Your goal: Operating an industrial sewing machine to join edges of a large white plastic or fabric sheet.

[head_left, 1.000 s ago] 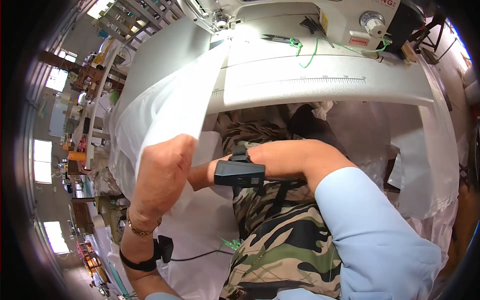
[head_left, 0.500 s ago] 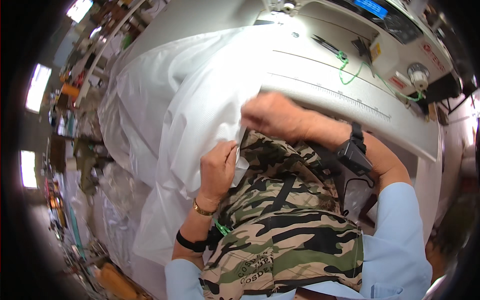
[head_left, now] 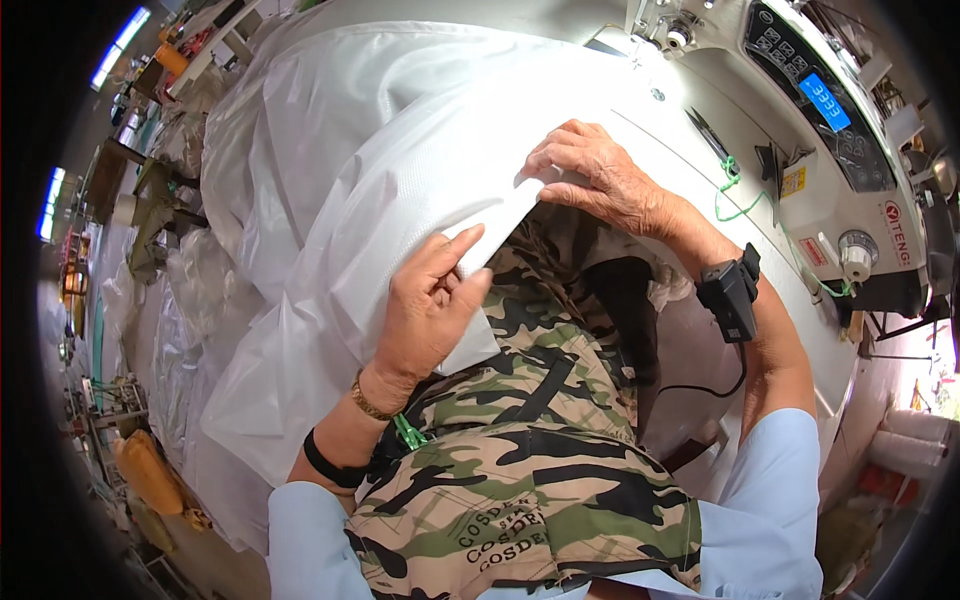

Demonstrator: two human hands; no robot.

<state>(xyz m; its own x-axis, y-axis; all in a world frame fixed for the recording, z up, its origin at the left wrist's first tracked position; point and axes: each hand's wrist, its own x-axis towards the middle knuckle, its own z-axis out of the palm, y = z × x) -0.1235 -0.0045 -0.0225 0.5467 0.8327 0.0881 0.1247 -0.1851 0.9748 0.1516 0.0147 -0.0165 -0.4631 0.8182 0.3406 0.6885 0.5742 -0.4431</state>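
A large sheet of thin white fabric (head_left: 380, 190) spreads over the sewing machine bed and hangs down at the left, its near edge folded over my lap. My right hand (head_left: 605, 185) grips that edge, thumb below and fingers above. Lower along the same edge is my left hand (head_left: 425, 300), its index finger and thumb apart with the fabric's fold between them and its other fingers curled. The sewing machine (head_left: 830, 160) stands at the upper right, its lit needle area (head_left: 645, 50) beyond my right hand. The fabric's far right part reaches toward the needle.
Thread snips (head_left: 712, 135) with a green cord (head_left: 735, 212) lie on the machine bed, right of the fabric. A blue display (head_left: 824, 100) glows on the machine. Clear plastic wrapping (head_left: 205, 280) is heaped at the left. Rolls (head_left: 910, 440) lie at the far right.
My right hand has moved up and slowed, now gripping the fabric edge. My left hand's index finger and thumb have spread apart. The view has shifted, showing more of the machine.
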